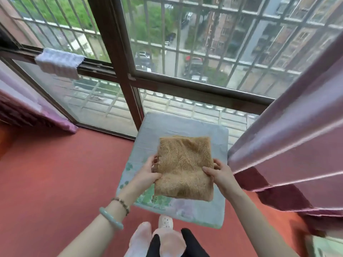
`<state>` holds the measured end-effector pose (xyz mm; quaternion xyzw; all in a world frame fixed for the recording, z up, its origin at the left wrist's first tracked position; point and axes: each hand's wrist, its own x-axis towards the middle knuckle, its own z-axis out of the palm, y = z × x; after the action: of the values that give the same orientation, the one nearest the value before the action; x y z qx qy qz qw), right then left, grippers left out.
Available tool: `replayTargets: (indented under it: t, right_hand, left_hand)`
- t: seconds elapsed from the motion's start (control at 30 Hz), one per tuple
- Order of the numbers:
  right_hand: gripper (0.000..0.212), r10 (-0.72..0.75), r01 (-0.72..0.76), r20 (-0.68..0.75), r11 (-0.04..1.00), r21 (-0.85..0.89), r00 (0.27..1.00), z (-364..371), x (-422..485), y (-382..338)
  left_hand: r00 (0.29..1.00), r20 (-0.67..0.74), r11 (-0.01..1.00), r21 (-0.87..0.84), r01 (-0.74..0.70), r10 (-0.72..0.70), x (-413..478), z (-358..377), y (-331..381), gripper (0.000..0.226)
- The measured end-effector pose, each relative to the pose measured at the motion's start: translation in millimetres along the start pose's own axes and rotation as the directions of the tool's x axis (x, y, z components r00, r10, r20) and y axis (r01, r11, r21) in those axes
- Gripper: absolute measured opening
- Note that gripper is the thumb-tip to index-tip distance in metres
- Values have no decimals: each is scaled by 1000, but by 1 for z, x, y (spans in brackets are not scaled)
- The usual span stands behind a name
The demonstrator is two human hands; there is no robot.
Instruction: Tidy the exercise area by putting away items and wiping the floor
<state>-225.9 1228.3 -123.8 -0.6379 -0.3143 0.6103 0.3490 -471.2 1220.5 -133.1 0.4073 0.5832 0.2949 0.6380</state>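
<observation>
A folded tan fluffy cloth [183, 167] is held flat between both hands above a pale blue floral cushion [146, 145] that lies on the red floor by the window. My left hand [148, 171] grips the cloth's left edge, thumb on top. At the right edge my right hand [217, 173] grips it the same way. The cloth's far part lies over the cushion's middle; whether it touches the cushion I cannot tell.
The red floor [65, 173] spreads to the left. Purple curtains hang at the right [289, 145] and far left [27, 104]. A white cloth [59, 62] is draped over the window rail. Barred windows [185, 52] stand behind the cushion. My feet [163, 236] are below it.
</observation>
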Motion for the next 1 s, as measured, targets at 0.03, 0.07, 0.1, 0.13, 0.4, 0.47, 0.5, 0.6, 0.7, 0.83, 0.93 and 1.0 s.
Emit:
replayTargets:
  t: [0.03, 0.07, 0.1, 0.13, 0.4, 0.47, 0.5, 0.6, 0.7, 0.83, 0.93, 1.0]
  right_hand:
    - [23, 9, -9, -11, 1000, -18, 1000, -2, 14, 3]
    - [23, 21, -21, -16, 999, -31, 1000, -2, 27, 7]
    - [27, 33, -34, -19, 998, -45, 999, -3, 40, 12]
    - [31, 41, -42, -22, 997, -61, 999, -3, 53, 19]
    - [25, 38, -73, -133, 961, -268, 990, -2, 148, 101]
    - [31, 53, -105, -166, 942, -319, 985, -3, 163, 120]
    - [36, 74, -133, -185, 932, -336, 980, -3, 167, 125]
    - [61, -70, -96, -287, 846, -524, 955, -5, 167, 139]
    - [66, -495, 162, -87, 439, -884, 865, -4, 161, 145]
    - [68, -464, 291, 211, 106, -951, 860, -2, 174, 167]
    - [69, -302, 260, 235, 42, -965, 924, -2, 184, 182]
    - [72, -262, 247, 230, 33, -968, 937, -4, 188, 184]
  left_hand:
    - [1000, 13, 999, 32, 9, -9, 15, 0, -2, 69]
    - [1000, 26, 998, 54, 16, -17, 30, 0, -6, 70]
    - [999, 37, 997, 73, 23, -26, 45, -1, -10, 70]
    - [999, 42, 995, 93, 29, -33, 59, -1, -15, 70]
    - [985, 90, 975, 180, 129, -146, 152, 10, -78, 73]
    - [985, 66, 967, 211, 143, -160, 165, 10, -94, 79]
    - [986, 35, 962, 225, 153, -164, 169, 9, -100, 83]
    - [995, -101, 875, 480, 66, -20, 175, 2, -117, 87]
    - [970, 164, 500, 833, -235, 182, 179, -1, -120, 93]
    - [904, 426, 97, 899, -427, 26, 199, 3, -129, 122]
    - [911, 409, 12, 913, -409, -55, 210, 7, -135, 124]
    - [919, 389, -8, 921, -390, -72, 211, 9, -132, 123]
